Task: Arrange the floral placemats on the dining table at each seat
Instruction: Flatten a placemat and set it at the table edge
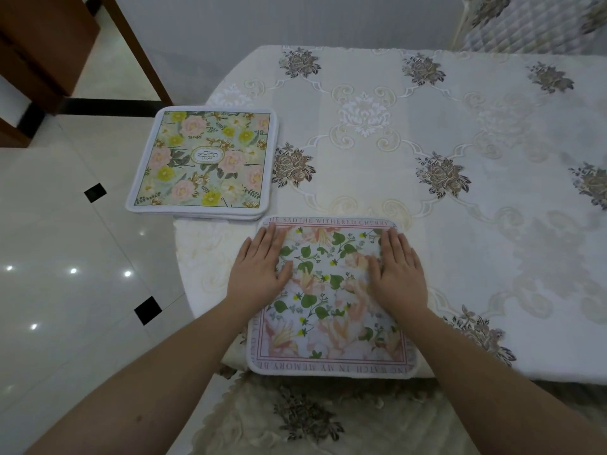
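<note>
Pink-bordered placemat (331, 297) lying at worktop (460, 192) near edge; left hand (259, 267) and right hand (399, 274) flat on it, fingers straight, gripping nothing; smoothing step judged in hand; next, lifting one from stack of placemats (202, 160) left beyond it.

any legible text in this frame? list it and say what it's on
"GARDEN": oval badge at the centre of the top placemat of the stack, read upside down.
"THE WITHERED CHERRY": far border of the pink-bordered placemat under the left hand and right hand.
"IN MY MEMORY": its near border, upside down.
Remaining border lettering is cut off or too blurred.
</note>
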Available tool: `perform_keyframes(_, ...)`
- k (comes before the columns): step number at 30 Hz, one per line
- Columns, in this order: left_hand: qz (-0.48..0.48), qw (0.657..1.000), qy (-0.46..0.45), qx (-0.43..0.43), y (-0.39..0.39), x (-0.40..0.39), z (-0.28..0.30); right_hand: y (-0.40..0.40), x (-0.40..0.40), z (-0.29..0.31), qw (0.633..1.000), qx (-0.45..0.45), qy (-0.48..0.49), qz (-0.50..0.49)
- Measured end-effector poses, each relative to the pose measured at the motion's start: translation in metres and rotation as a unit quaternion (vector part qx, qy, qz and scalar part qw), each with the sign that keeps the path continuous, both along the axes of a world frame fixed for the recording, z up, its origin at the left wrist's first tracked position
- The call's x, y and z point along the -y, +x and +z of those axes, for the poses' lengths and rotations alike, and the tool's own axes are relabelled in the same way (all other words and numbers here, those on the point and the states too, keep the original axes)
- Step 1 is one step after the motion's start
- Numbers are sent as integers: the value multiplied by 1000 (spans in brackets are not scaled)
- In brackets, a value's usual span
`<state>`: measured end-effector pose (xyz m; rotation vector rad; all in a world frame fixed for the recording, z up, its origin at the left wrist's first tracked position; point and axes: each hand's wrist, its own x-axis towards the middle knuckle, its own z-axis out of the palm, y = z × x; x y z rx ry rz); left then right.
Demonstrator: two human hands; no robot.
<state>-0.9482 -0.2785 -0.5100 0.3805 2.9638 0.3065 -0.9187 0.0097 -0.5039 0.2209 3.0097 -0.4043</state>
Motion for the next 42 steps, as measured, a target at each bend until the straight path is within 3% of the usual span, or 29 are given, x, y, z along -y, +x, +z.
perform_keyframes(7,-5,1000,-31,-5,9,13,6,9,-9,-1,1000,0,-2,-27)
perform_keyframes(12,30,994,-100,13,19,-1,24,13,0,5,999,-10,18,-45)
perform_keyframes(17,13,1000,-19,17,39,-56,40,17,63,17,999,-36,-17,13)
perform_keyframes(22,-58,996,-21,63,57,-76,27,39,102,3,997,-24,-6,72)
perform_keyframes(25,-97,995,-26,27,75,-61,17,56,102,-6,995,-32,22,90)
perform_keyframes(32,-49,999,-8,-12,100,-54,4,79,110,-11,995,-19,47,81)
perform_keyframes(42,-55,998,0,6,100,-44,2,84,103,-4,996,-17,23,87)
